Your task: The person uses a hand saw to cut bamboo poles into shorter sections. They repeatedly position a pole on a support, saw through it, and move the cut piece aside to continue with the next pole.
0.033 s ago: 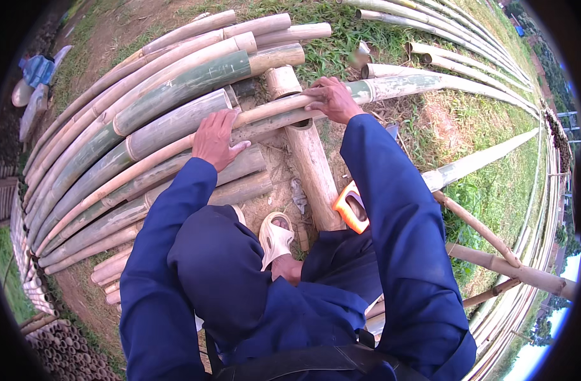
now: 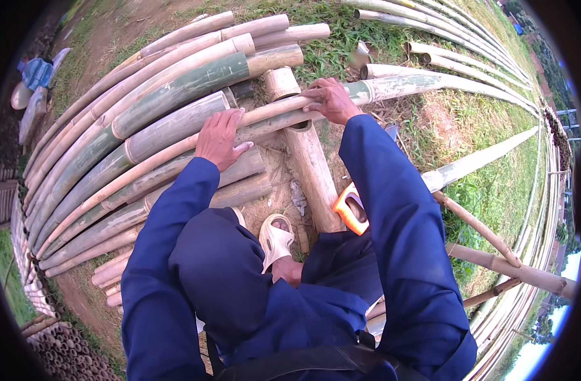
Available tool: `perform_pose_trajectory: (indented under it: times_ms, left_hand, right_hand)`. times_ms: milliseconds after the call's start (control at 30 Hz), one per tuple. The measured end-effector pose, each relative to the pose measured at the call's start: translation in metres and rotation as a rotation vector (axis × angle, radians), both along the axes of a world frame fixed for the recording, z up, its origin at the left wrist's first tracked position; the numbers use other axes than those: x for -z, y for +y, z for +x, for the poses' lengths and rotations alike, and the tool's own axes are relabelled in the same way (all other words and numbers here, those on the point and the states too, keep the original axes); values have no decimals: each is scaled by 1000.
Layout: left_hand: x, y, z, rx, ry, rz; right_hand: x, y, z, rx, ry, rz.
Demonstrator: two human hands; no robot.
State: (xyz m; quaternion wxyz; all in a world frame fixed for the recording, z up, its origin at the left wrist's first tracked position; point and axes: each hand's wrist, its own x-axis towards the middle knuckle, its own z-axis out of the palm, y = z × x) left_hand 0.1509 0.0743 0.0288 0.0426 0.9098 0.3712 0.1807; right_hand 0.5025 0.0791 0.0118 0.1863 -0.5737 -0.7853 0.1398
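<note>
head | left fisheye, head-worn | looks steeply down | bamboo pole (image 2: 272, 112) near below

Ground: bare brown earth (image 2: 103, 38), green grass (image 2: 331, 54) | right rim: trees (image 2: 550, 82), pale sky (image 2: 531, 357) | light: daylight

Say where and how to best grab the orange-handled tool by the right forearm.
Probably the orange handle, from above and slightly left: its loop faces the camera with an open hole for fingers. The right sleeve hides what lies to its right, and the dark trouser leg sits close below it in the picture.
</note>
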Motion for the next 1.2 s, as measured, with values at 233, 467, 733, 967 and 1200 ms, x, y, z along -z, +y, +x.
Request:
perform_pose_trajectory:
  times_ms: [233,467,733,967,1200]
  left_hand:
    - [13,39,73,85,189,-3]
    - [16,50,108,-64,321,-274]
    - [17,59,112,-106,301,-369]
    - [30,61,109,-3,371,-238]
    - [29,49,99,41,396,-123]
  right_hand:
    - [24,8,3,6,26,-40]
    - [28,-13,-1,80,-165,153]
    - [12,-120,-18,284,23,226]
    - [-3,-247,-7,463,42,6]
    - [-4,-300,7,586,43,-52]
